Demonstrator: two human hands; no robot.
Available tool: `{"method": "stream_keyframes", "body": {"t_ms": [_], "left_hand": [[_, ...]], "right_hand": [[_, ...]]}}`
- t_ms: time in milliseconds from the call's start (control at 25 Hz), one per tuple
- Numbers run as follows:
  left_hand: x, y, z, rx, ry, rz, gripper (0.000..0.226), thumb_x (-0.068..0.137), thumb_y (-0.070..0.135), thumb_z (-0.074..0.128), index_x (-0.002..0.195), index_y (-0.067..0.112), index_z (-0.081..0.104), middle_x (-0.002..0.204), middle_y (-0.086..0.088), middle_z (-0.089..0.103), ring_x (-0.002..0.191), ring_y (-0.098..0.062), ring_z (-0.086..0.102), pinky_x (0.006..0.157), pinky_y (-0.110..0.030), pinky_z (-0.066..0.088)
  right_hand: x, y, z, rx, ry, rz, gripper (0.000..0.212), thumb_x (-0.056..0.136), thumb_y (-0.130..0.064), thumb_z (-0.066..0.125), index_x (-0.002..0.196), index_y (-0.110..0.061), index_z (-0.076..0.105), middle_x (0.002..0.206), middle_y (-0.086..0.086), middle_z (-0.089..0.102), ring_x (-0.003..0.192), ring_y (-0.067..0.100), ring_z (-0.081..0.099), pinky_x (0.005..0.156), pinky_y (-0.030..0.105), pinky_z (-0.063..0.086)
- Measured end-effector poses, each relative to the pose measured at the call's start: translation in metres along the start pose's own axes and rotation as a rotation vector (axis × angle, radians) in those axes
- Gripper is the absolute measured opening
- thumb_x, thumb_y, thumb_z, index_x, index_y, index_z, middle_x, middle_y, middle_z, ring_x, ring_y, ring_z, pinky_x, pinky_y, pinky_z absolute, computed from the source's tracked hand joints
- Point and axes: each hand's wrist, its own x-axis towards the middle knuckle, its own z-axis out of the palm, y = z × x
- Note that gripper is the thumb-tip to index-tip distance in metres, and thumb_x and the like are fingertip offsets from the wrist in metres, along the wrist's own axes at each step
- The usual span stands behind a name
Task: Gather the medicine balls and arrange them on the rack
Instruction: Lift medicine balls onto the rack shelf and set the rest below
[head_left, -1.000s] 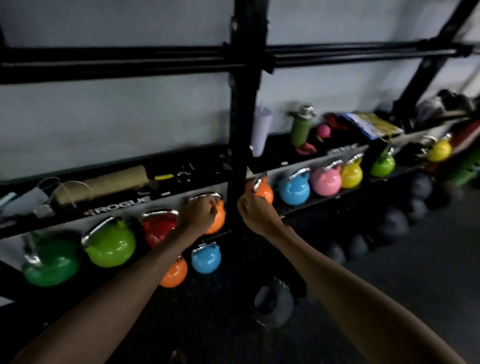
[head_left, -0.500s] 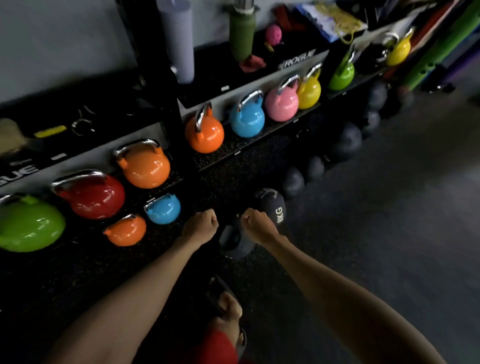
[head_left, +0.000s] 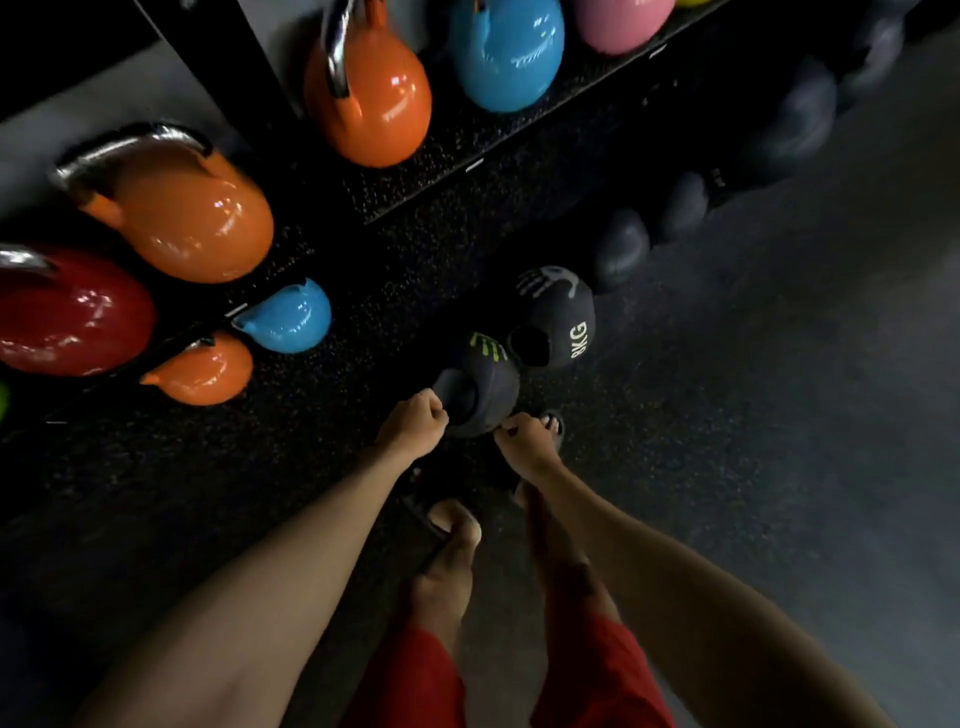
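Spotter: Clearance first. What do you have?

Operator: I have open grey floor (head_left: 779, 441) on the right. On the left a black speckled mat (head_left: 291, 467) runs up to the rack (head_left: 426, 176), whose shelf edge cuts diagonally across the top of my view. My left foot (head_left: 452, 535) stands just behind the grips, and the toes of my right foot (head_left: 551, 423) show just beside the right one.

Spotter: And the ball?

Operator: The medicine ball with the green handprint (head_left: 488, 384) sits on the floor between the grips, just beside the 8KG ball (head_left: 563, 322). A row of dark balls (head_left: 621, 249) lines the rack's foot towards the upper right.

Spotter: Grip state?

Operator: The left grip (head_left: 413, 423) is curled at the ball's handle recess and touches it. The right grip (head_left: 527, 447) is curled against the near edge. I cannot tell whether either one actually holds the ball.

Spotter: What's on the shelves?

Operator: The right shelf holds an orange kettlebell (head_left: 374, 104), a blue kettlebell (head_left: 509, 57) and a pink kettlebell (head_left: 618, 23). The left shelf holds a second orange kettlebell (head_left: 187, 213) and a red kettlebell (head_left: 72, 317). Lower down I see a small blue kettlebell (head_left: 291, 319) next to a small orange kettlebell (head_left: 208, 371).
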Motion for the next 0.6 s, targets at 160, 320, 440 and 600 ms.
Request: {"method": "stream_keyframes", "body": {"t_ms": [160,320,440,600], "left_hand": [[0.078,-0.042,0.046,-0.095,-0.011,-0.094,0.031,0.097,0.023,0.055,0.127,0.014,0.058,0.120,-0.011,0.065,0.113,-0.032,0.061,0.093,-0.037,0.046],[0.169,-0.090,0.095,-0.208,-0.029,-0.205,0.049,0.097,0.024,0.059,0.144,0.018,0.046,0.138,-0.014,0.056,0.124,-0.032,0.056,0.102,-0.036,0.044],[0.225,-0.115,0.122,-0.300,-0.018,-0.278,0.067,0.094,0.026,0.066,0.152,0.021,0.033,0.153,-0.013,0.040,0.136,-0.031,0.045,0.111,-0.040,0.039],[0.286,-0.135,0.146,-0.416,-0.001,-0.316,0.093,0.087,0.033,0.075,0.158,0.026,0.015,0.163,-0.006,0.022,0.146,-0.026,0.032,0.113,-0.036,0.032]], "right_hand": [[0.085,0.039,0.045,0.182,-0.059,0.230,0.026,0.094,-0.020,0.062,0.072,-0.013,0.051,0.073,0.009,0.058,0.082,0.033,0.061,0.073,0.043,0.049],[0.183,0.075,0.100,0.292,-0.055,0.282,0.016,0.091,-0.026,0.070,0.089,-0.012,0.062,0.084,0.004,0.062,0.074,0.019,0.058,0.063,0.019,0.044],[0.244,0.088,0.134,0.450,0.012,0.324,0.049,0.086,-0.032,0.077,0.120,-0.001,0.060,0.114,0.013,0.066,0.104,0.029,0.064,0.081,0.030,0.050],[0.294,0.090,0.170,0.725,0.154,0.424,0.059,0.078,-0.029,0.083,0.121,-0.003,0.052,0.116,0.011,0.065,0.105,0.025,0.063,0.093,0.039,0.055]]}}
